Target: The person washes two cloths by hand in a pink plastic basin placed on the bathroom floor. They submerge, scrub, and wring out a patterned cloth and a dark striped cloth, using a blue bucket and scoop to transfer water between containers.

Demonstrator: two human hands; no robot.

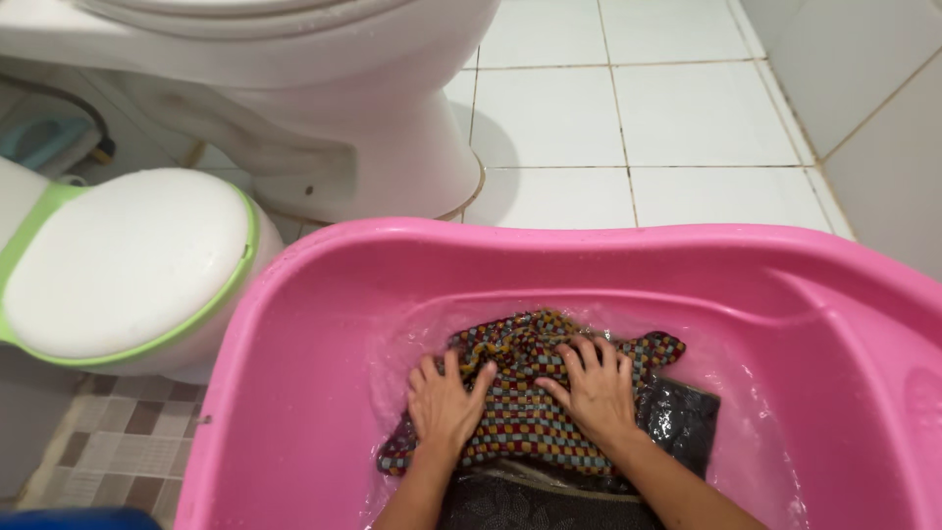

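Note:
A large pink plastic tub (324,294) holds shallow water and wet laundry. A multicoloured checked cloth (525,412) lies in the water on top of a dark garment (682,417). My left hand (444,400) presses flat on the cloth's left side, fingers spread. Pressing on the cloth's right side is my right hand (596,391), fingers spread as well. Both forearms reach in from the near edge. More dark fabric (530,501) sits below the checked cloth.
A white toilet bowl (324,108) stands just beyond the tub. A small white potty with a green rim (118,265) sits to the left. White floor tiles (628,108) stretch behind; a tiled wall (883,108) rises at right. A patterned mat (108,442) lies at lower left.

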